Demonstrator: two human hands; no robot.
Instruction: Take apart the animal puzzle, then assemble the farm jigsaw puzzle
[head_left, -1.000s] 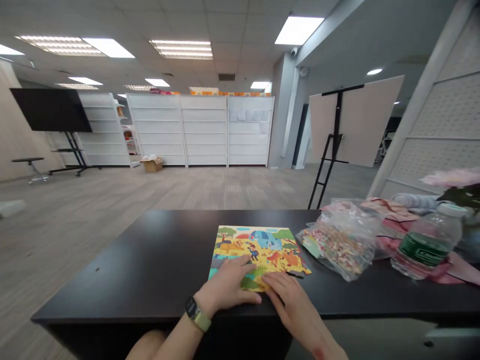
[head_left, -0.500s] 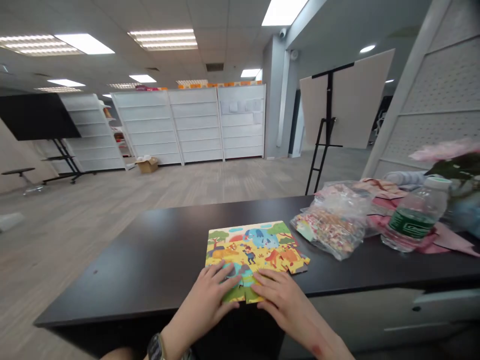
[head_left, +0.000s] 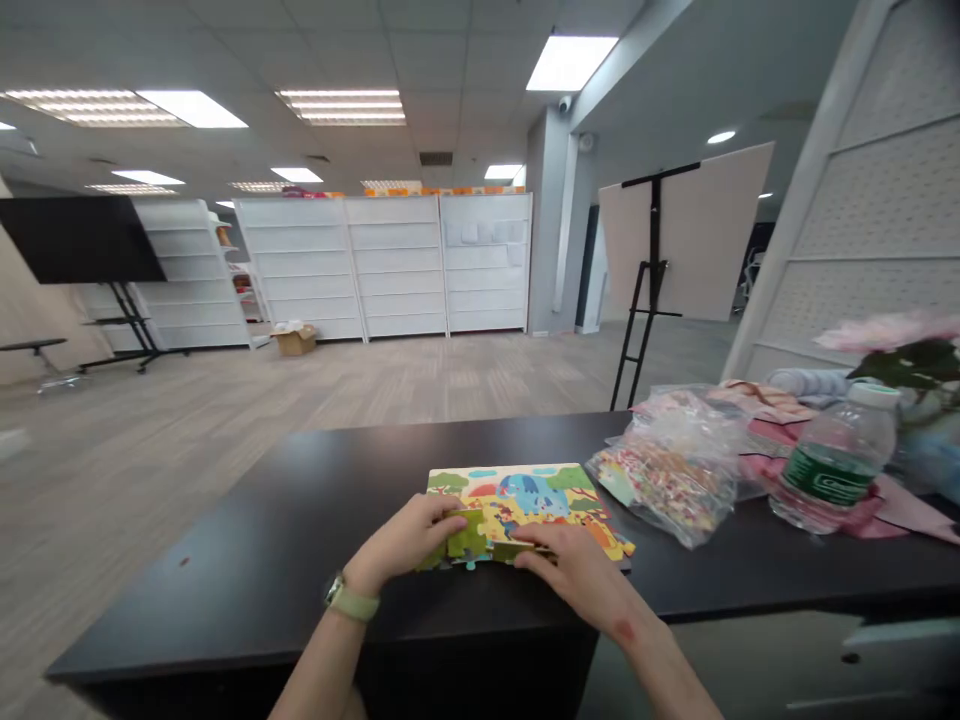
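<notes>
**A:** Which labels are showing?

**B:** A green label point(head_left: 826, 476) is wrapping the clear bottle point(head_left: 874, 425) at the right of the desk point(head_left: 337, 530). Its white lettering is appearing too small and blurred to read.

**A:** Where is the jigsaw puzzle point(head_left: 536, 490) lying?

**B:** It is lying on the desk, left of the clear plastic bag point(head_left: 679, 475), and is showing blue elephants. Its near edge is extending between both hands.

**A:** State the condition of each grip.

**B:** Left hand point(head_left: 405, 540) — the grip is pinching a green puzzle section point(head_left: 469, 538), which is standing tilted at the near edge. Right hand point(head_left: 574, 562) — the grip is closing around the puzzle's near edge, fingers resting on top, thumb bearing against the front.
</notes>
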